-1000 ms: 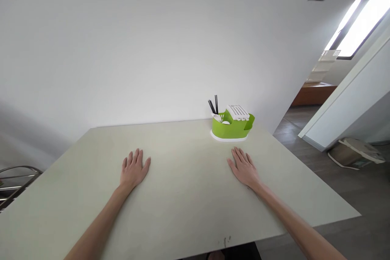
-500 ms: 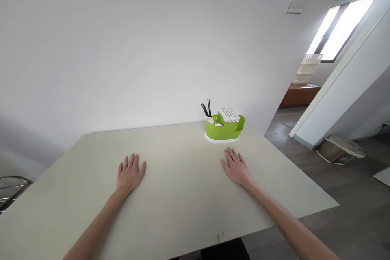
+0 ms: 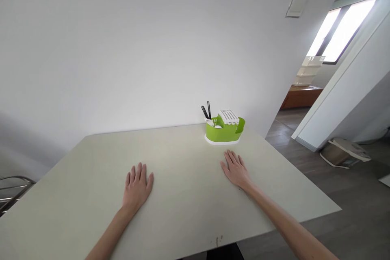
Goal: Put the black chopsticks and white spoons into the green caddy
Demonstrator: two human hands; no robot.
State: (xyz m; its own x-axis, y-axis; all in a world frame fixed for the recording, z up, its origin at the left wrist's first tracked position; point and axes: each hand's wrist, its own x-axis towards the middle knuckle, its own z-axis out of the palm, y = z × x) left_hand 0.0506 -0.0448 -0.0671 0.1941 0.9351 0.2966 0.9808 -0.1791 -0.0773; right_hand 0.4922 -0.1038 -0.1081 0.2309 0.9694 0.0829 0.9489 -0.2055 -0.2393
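My left hand (image 3: 136, 189) rests palm down on the pale table (image 3: 183, 195), left of its middle, with fingers stretched and nothing held. Palm down too, my right hand (image 3: 236, 170) lies farther back and to the right, its fingers spread. Just beyond those fingertips, apart from them, stands a green utensil caddy (image 3: 222, 134) on a white base. Black chopsticks (image 3: 206, 110) stick up from its left end, beside white spoons (image 3: 210, 122). A white slotted rack (image 3: 229, 117) sits across the caddy's top.
A white wall (image 3: 152, 48) runs along the table's back edge. At the left edge shows a metal-framed chair (image 3: 15, 191). To the right, a lidded bin (image 3: 343, 153) stands on the grey floor. Dark marks (image 3: 217, 240) lie near the table's front edge.
My left hand has slid a little to the right and toward me, still flat. My right hand keeps its place. The view has tilted slightly.
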